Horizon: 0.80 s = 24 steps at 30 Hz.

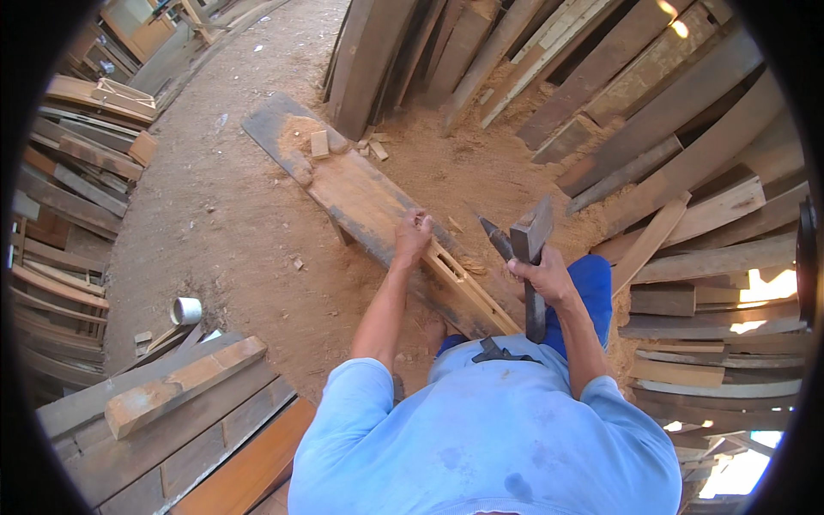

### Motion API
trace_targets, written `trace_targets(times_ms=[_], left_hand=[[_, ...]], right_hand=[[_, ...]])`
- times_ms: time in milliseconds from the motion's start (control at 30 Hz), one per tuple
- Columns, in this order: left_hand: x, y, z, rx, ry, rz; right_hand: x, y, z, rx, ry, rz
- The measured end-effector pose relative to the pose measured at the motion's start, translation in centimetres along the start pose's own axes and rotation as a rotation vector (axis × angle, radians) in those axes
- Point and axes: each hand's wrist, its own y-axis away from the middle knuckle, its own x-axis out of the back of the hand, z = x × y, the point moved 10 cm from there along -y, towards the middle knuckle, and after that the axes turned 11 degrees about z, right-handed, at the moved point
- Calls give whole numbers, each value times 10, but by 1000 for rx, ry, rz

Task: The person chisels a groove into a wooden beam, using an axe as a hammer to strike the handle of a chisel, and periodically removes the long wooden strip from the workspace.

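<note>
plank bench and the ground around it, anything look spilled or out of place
Yes, mildly. Sawdust is heaped over the far end of the plank bench, with a small wooden block lying on it. At left, a white cylindrical container seems tipped on its side, its round opening facing sideways rather than up.

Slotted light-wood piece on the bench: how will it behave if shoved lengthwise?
Probably stiff: the slotted piece looks like straight, solid timber. It may slide fairly easily, since sawdust lies on the bench, though how much sits underneath is hidden. Its narrow walls beside the slots could be the fragile part if knocked sideways.
</note>
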Motion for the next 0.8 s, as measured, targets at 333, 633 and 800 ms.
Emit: trace_targets(times_ms=[333,633,800], left_hand=[[-56,132,229,-977,-110,-308],[-5,63,221,-196,274,34],[15,53,243,-256,398,10]], right_hand=[[11,5,11,-34,-18,-174],[110,27,24,94,-120,5],[136,53,69,-40,-262,-169]])
